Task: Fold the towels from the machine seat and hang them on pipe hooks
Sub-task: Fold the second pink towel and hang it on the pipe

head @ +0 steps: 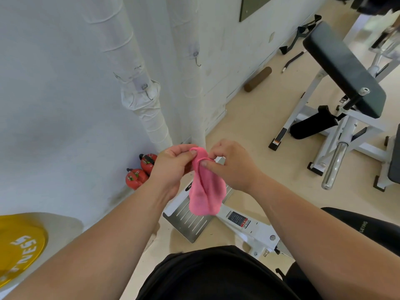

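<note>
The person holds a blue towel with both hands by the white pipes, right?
No: the towel is pink, not blue, as the head view shows. The left hand and right hand do pinch its top by the white pipes.

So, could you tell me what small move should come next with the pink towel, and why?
Probably raise the folded pink cloth towel toward the small metal hook on the nearer white wrapped pipe: the left hand and right hand both pinch its top edge, and the hook hangs bare.

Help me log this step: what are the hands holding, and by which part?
Both the left hand and right hand pinch the pink towel at its top edge; the rest hangs free.
</note>
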Motion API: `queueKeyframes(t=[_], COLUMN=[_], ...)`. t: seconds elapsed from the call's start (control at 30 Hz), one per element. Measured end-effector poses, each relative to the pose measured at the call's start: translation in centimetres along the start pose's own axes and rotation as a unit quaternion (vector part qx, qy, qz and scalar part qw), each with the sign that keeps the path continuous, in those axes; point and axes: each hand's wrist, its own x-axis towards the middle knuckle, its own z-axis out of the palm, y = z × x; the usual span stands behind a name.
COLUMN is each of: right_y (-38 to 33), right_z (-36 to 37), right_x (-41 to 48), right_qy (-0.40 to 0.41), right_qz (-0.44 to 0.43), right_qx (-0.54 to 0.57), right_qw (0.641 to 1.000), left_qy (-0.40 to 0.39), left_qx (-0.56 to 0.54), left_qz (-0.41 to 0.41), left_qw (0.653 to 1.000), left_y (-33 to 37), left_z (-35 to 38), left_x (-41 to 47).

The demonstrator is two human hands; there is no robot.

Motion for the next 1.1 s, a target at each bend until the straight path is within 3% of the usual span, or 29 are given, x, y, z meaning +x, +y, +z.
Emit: queueKeyframes(t=[0.2, 0.37, 0.53, 0.6, 0.73, 0.8, 0.9, 1.1], right_y=[-0.3, -0.2, 0.2, 0.6, 1.7, 2.6, 4.7, 7.0], right_z=[-0.1, 0.3, 0.9, 0.8, 0.1, 0.1, 0.2, -1.8], right_x=[-0.3, -0.5, 0.2, 0.6, 1.3, 1.7, 1.9, 1.7], right_qy=[0.044, 0.059, 0.096, 0.065, -0.127, -0.169, -0.182, -0.231], right_qz=[0.008, 0.012, -0.012, -0.029, -0.044, -0.053, -0.021, 0.01], right_qx=[0.048, 0.042, 0.004, 0.022, 0.116, 0.066, -0.111, -0.326], right_qw=[0.998, 0.997, 0.995, 0.997, 0.984, 0.982, 0.977, 0.916], left_qy=[-0.079, -0.08, -0.076, -0.064, -0.065, -0.043, 0.009, 0.117], left_qx=[0.086, 0.132, 0.189, 0.224, 0.307, 0.336, 0.368, 0.437], left_qz=[-0.002, 0.009, 0.083, 0.103, 0.137, 0.169, 0.221, 0.242], left_qw=[0.993, 0.988, 0.975, 0.967, 0.939, 0.926, 0.903, 0.858], left_y=[1.9, 2.1, 2.1, 2.3, 3.1, 3.6, 4.6, 4.7], left_z=[0.5, 0.1, -0.1, -0.5, -2.1, -2.9, -4.5, -8.5], left_x=[-2.0, -2.2, -2.1, -1.5, 0.0, 0.9, 2.1, 3.5])
